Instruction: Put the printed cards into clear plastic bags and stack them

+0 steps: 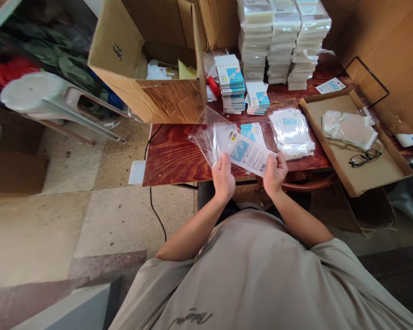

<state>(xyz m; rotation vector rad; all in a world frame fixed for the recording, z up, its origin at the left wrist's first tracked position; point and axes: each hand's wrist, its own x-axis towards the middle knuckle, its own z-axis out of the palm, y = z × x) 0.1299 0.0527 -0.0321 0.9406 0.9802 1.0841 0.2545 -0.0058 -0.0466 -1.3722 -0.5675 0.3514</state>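
My left hand [223,179] is closed on clear plastic bags [205,135], which fan out up and to the left above the table. Thumb and fingers of my right hand [274,174] pinch the lower right corner of a white and blue printed card [249,155]. The card's left end overlaps the bags; whether it is inside one I cannot tell. Just beyond my hands, a few loose cards [257,131] lie on the table. To the right of them is a pile of clear packets [292,133].
Stacks of cards [232,87] and tall stacks of plastic packets [256,43] stand at the back of the red-brown table [172,153]. An open cardboard box [151,98] is at left. A shallow cardboard tray [361,178] on the right holds packets and glasses [365,158].
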